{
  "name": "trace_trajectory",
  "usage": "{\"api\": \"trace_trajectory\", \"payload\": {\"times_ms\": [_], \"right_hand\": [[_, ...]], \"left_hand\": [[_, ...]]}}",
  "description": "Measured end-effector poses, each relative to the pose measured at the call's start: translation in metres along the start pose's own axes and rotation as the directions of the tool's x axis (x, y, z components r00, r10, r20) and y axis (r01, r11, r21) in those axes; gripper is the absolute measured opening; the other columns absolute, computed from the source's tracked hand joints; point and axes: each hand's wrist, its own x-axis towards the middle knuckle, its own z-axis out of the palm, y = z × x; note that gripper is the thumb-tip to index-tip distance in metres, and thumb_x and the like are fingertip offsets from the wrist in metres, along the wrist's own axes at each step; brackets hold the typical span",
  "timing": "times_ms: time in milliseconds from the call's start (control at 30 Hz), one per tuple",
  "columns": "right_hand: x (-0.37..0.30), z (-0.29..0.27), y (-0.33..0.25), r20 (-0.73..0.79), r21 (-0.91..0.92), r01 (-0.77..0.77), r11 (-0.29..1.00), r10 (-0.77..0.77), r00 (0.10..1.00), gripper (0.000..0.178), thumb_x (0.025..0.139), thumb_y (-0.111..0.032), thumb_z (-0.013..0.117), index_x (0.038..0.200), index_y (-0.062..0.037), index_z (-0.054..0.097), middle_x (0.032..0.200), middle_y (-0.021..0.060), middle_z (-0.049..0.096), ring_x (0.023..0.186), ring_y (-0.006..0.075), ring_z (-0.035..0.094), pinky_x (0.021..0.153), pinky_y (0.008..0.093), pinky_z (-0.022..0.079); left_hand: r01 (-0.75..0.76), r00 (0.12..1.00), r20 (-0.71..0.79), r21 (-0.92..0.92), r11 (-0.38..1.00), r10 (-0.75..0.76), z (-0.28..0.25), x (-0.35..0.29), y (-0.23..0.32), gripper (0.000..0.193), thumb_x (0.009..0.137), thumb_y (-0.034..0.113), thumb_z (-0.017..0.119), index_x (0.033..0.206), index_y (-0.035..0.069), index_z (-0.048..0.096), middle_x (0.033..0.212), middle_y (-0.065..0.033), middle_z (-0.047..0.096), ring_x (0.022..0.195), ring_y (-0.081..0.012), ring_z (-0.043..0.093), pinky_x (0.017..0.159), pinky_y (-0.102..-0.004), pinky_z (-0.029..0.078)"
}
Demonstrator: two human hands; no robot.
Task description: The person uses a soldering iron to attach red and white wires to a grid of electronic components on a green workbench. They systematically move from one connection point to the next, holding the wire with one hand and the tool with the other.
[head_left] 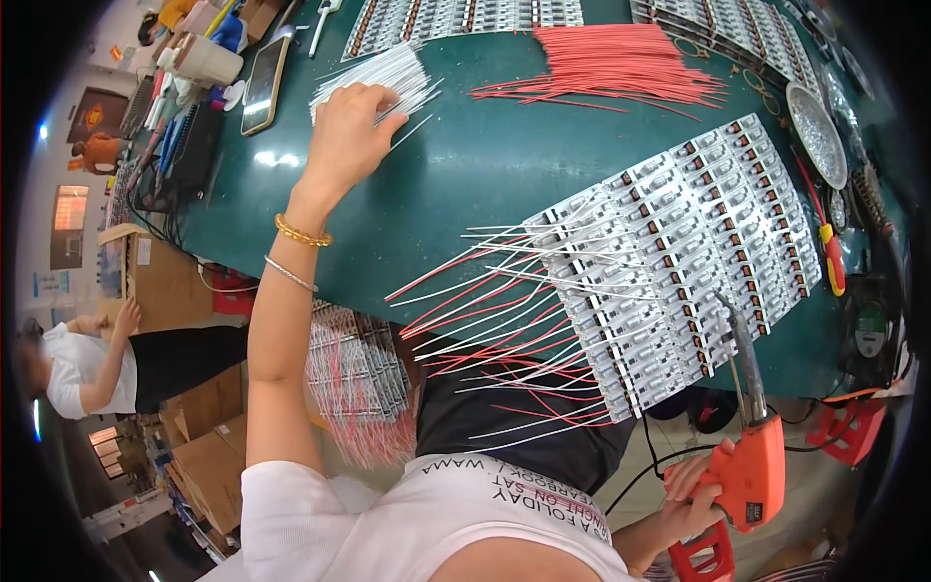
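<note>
1. The left hand [351, 126] reaches to the upper middle of the frame and rests on a bundle of white wires [388, 80] lying on the green table [465, 165]. Its fingers are curled down over the bundle; whether they pinch a single wire or several cannot be told.
2. The right hand [690, 497], at the lower right of the frame, has its fingers wrapped tight around the grip of an orange soldering gun [754, 456], whose metal tip points up toward the near edge of a panel of small circuit boards [698, 242].
3. That panel fills the right middle of the frame. Red and white leads [485, 320] already hang from its lower left rows, fanning out past the table edge.
4. A loose sheaf of red wires [611, 63] lies at the upper centre, well apart from the white bundle. A phone [262, 87] lies just left of the white wires.
5. Risks, as I judge them: the curled fingers could drag up several white wires together and scatter the bundle across the table.
6. The gun's tip sits near the hanging leads; a small swing could touch and scorch their insulation.
7. The overhanging leads could snag on the forearm and tug the panel off the edge.
</note>
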Motion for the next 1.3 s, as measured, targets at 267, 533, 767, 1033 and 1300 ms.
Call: {"api": "trace_trajectory", "payload": {"times_ms": [267,533,767,1033,1300], "right_hand": [[-0.001,0.012,-0.010,0.002,-0.072,0.023,0.997,-0.022,1.000,0.053,0.093,-0.028,0.055,0.124,0.0107,0.039,0.048,0.0012,0.039,0.037,0.0084,0.034,0.038,0.0220,0.033],[-0.006,0.002,-0.007,0.009,-0.088,0.028,0.996,-0.027,1.000,0.053,0.093,-0.029,0.055,0.126,0.0102,0.039,0.048,0.0001,0.038,0.037,0.0087,0.035,0.039,0.0229,0.034],[-0.004,0.008,-0.010,0.043,-0.089,-0.006,0.996,0.009,0.999,0.064,0.090,-0.041,0.057,0.129,0.0070,0.038,0.050,-0.0010,0.042,0.038,0.0098,0.039,0.043,0.0252,0.038],[-0.024,-0.005,-0.021,0.102,-0.170,-0.046,0.984,0.064,0.993,0.073,0.086,-0.054,0.057,0.126,0.0047,0.040,0.050,-0.0019,0.045,0.039,0.0104,0.042,0.045,0.0263,0.039],[-0.031,-0.004,-0.020,0.010,-0.275,-0.197,0.941,0.208,0.978,0.056,0.082,-0.056,0.060,0.071,-0.0016,0.049,0.054,0.0007,0.047,0.047,0.0139,0.047,0.045,0.0294,0.037]], "left_hand": [[-0.125,0.988,-0.075,0.143,0.982,0.136,0.017,0.003,0.003,0.006,0.080,0.004,0.060,0.086,0.001,0.059,0.086,-0.0152,0.062,0.084,-0.0328,0.056,0.076,-0.0414,0.044],[0.003,0.972,-0.236,-0.023,1.000,-0.008,-0.025,-0.002,0.039,0.006,0.084,0.006,0.058,0.083,0.001,0.056,0.075,-0.0115,0.063,0.070,-0.0278,0.061,0.064,-0.0378,0.046],[-0.070,0.993,0.024,-0.694,0.717,0.120,-0.039,-0.082,0.190,0.011,0.070,-0.001,0.071,0.074,0.003,0.062,0.068,-0.0063,0.058,0.065,-0.0222,0.056,0.066,-0.0307,0.044],[-0.169,0.979,-0.034,-0.679,0.714,0.199,-0.004,-0.104,0.240,0.020,0.069,0.001,0.072,0.068,0.008,0.054,0.062,-0.0001,0.051,0.057,-0.0188,0.048,0.067,-0.0341,0.032],[-0.173,0.975,-0.009,-0.656,0.735,0.221,-0.001,-0.103,0.239,0.020,0.069,0.002,0.072,0.069,0.009,0.053,0.062,0.0002,0.050,0.057,-0.0188,0.047,0.067,-0.0346,0.031]]}}
